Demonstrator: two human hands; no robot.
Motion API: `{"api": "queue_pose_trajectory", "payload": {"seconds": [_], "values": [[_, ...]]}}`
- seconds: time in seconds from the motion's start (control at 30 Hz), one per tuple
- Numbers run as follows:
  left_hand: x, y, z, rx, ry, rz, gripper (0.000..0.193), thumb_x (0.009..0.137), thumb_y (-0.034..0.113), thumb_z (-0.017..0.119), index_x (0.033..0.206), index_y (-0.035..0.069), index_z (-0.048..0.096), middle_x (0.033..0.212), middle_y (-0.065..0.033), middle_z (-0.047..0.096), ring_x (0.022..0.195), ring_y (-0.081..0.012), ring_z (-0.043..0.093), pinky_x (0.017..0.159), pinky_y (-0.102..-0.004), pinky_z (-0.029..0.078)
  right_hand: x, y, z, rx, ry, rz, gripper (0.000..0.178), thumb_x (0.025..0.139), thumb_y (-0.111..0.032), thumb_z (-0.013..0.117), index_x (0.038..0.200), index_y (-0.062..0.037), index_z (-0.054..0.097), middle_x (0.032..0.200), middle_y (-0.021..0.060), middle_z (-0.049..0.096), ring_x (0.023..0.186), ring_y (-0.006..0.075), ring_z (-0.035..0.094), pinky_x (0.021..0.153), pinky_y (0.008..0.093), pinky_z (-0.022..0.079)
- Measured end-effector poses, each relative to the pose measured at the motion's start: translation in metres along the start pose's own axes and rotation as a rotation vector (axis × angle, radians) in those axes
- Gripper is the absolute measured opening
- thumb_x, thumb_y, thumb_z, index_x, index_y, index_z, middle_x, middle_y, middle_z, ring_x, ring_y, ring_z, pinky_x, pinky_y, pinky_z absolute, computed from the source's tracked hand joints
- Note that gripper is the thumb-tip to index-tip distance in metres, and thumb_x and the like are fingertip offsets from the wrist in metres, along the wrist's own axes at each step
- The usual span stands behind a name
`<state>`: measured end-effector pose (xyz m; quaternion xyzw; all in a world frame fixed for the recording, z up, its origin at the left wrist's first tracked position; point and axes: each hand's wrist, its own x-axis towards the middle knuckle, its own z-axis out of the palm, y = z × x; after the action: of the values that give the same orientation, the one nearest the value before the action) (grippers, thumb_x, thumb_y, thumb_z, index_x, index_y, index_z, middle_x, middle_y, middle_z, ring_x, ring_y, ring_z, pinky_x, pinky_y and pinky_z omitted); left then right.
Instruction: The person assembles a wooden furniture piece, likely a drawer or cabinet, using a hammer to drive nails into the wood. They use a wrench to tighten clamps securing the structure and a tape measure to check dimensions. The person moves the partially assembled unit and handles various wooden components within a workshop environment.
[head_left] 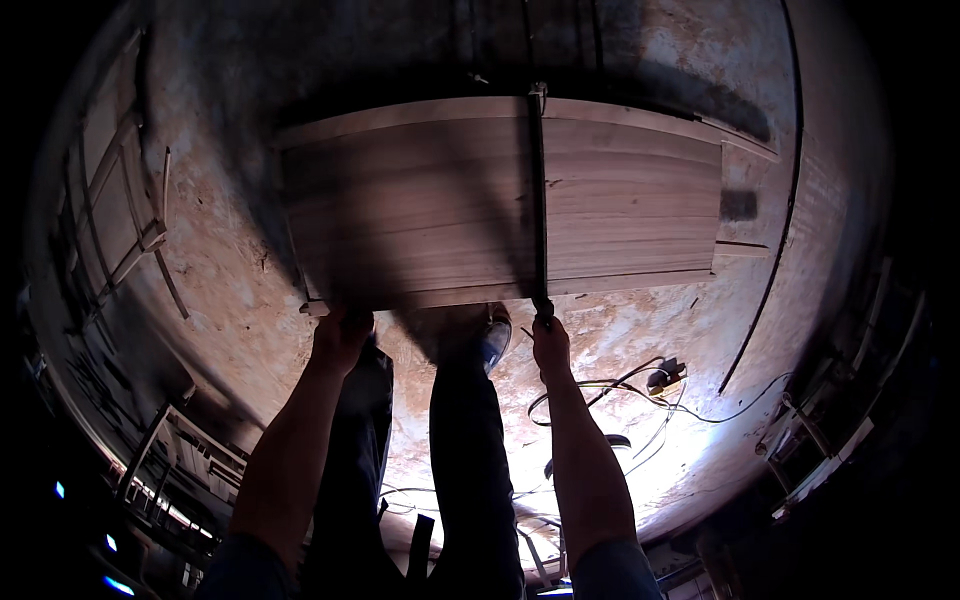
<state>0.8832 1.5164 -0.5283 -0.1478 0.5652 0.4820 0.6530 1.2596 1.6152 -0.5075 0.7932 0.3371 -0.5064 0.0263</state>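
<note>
A wide wooden panel with a lighter frame strip along its far and near edges lies before my feet. Across it, from far edge to near edge, runs a long dark bar clamp. My right hand is closed round the clamp's near end, just past the panel's near edge. At the near left corner, my left hand is closed on the panel's edge; its fingertips are lost in shadow. Dark shade covers much of the panel's left half.
A tangle of cable with a dark plug block lies on the stained floor at right. Framed wooden pieces stand at the far left. Thin wood strips lie beside the panel's right end. My shoe is near the panel.
</note>
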Motion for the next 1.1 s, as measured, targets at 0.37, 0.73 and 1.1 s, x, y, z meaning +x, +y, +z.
{"api": "queue_pose_trajectory", "payload": {"seconds": [0.37, 0.73, 1.1], "values": [[-0.126, 0.025, 0.052, 0.978, -0.071, -0.228, 0.007, 0.09, 0.012, 0.053, 0.086, 0.008, 0.056, 0.076, -0.0017, 0.056, 0.065, -0.011, 0.053, 0.06, -0.0265, 0.044, -0.068, -0.004, -0.002, 0.047, 0.132, -0.17, 0.049, 0.087, -0.03, 0.057, 0.121, 0.0048, 0.051, 0.111, 0.0326, 0.057, 0.107, 0.0455, 0.054, 0.088, 0.0466, 0.045], [-0.395, 0.067, 0.204, 0.391, -0.874, -0.955, 0.051, 0.094, 0.036, 0.054, 0.134, 0.006, 0.042, 0.109, -0.0126, 0.06, 0.102, -0.0199, 0.059, 0.089, -0.0366, 0.048, -0.488, -0.273, -0.127, 0.882, 0.0, -0.999, 0.03, 0.087, -0.013, 0.062, 0.114, 0.0006, 0.057, 0.102, 0.0165, 0.062, 0.088, 0.0274, 0.064, 0.073, 0.0364, 0.051], [-0.58, 0.102, 0.27, 0.723, -1.145, -1.278, 0.062, 0.093, 0.043, 0.052, 0.139, 0.006, 0.032, 0.113, -0.016, 0.058, 0.105, -0.0246, 0.057, 0.092, -0.0407, 0.045, -0.699, -0.266, -0.154, 0.754, 0.5, -1.352, 0.025, 0.079, -0.02, 0.062, 0.092, -0.0013, 0.053, 0.084, 0.017, 0.058, 0.077, 0.0388, 0.059, 0.064, 0.0468, 0.047]]}}
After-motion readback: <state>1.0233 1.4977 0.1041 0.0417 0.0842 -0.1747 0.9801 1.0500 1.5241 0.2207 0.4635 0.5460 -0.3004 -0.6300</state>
